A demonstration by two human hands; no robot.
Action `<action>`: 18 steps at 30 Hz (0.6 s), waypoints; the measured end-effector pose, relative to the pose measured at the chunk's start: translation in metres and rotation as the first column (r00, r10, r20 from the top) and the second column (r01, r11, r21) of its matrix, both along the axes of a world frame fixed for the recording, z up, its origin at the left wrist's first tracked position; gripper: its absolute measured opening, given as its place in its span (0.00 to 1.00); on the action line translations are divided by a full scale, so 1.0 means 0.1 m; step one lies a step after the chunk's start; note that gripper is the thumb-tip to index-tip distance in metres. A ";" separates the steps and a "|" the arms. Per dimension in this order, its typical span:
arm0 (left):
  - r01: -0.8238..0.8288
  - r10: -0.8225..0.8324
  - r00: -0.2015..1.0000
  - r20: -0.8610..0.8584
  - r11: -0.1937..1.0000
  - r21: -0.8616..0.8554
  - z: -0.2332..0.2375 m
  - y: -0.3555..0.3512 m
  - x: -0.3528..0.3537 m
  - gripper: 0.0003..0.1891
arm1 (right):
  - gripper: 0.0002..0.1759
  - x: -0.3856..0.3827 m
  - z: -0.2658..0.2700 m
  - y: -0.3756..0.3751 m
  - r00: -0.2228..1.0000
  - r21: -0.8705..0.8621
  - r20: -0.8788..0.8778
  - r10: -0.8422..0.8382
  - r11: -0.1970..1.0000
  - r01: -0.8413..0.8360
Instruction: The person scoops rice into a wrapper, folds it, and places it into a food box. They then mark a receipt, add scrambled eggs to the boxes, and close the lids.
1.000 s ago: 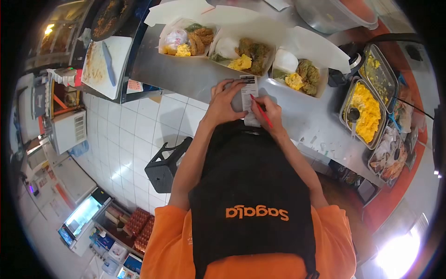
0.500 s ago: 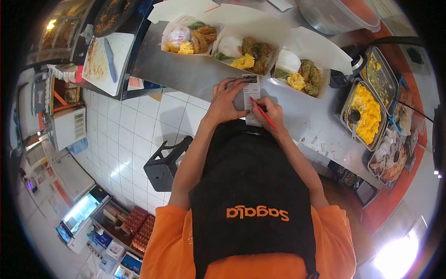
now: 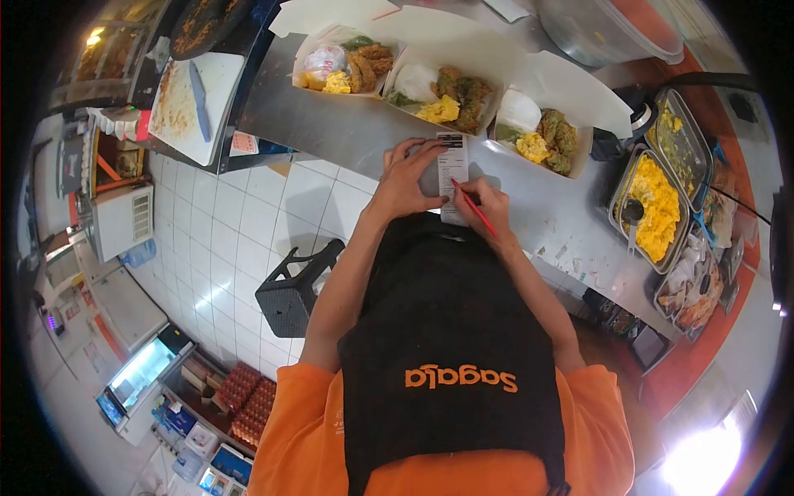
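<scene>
A long printed receipt [image 3: 452, 164] lies on the steel counter, near its front edge. My left hand [image 3: 404, 183] rests with spread fingers along the receipt's left side, fingertips and thumb touching the paper. In my right hand [image 3: 490, 205] is a red pen [image 3: 475, 211], its tip on the printed lines around the middle of the slip. Just beyond stand three open cardboard boxes of food: a left box [image 3: 351, 93], a middle box [image 3: 455, 128] and a right box [image 3: 556, 168]. Each has a pale rounded mound, yellow egg and browned or green-coated pieces.
At right, a metal tray [image 3: 614, 211] holds scrambled egg and a ladle [image 3: 633, 212]. Beside it sits another tray with egg remnants [image 3: 680, 153]. A large clear tub [image 3: 579, 37] stands at the back. Leftward are a cutting board [image 3: 175, 116] with a knife [image 3: 199, 103] and a black stool [image 3: 289, 298].
The pen tip has shifted slightly down the receipt with my right hand. My left hand stays in place on the paper. The whole view has moved a little.
</scene>
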State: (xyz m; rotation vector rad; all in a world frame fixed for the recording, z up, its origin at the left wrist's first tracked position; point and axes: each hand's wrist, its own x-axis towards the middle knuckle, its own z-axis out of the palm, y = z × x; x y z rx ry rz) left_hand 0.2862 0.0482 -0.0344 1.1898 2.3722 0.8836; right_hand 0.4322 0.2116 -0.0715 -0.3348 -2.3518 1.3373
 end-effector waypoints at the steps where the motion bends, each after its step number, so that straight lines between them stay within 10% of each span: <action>1: 0.000 0.000 1.000 -0.003 1.000 0.000 -0.01 0.00 0.00 0.48 | 0.08 0.00 0.00 0.01 0.999 -0.024 0.028 0.025 0.999 -0.024; 12: 0.038 -0.038 0.999 0.007 0.999 -0.040 0.04 -0.01 -0.02 0.53 | 0.10 0.08 0.04 0.04 0.991 -0.097 0.058 0.120 0.989 -0.114; 15: 0.055 -0.055 0.998 0.024 0.998 -0.039 0.04 -0.02 -0.02 0.55 | 0.07 0.11 -0.04 0.01 0.987 -0.069 0.041 -0.158 0.985 0.161; 18: 0.069 -0.069 0.998 0.001 0.996 -0.056 0.02 -0.05 -0.02 0.57 | 0.08 0.21 -0.03 0.05 0.955 -0.416 0.137 -0.265 0.859 0.298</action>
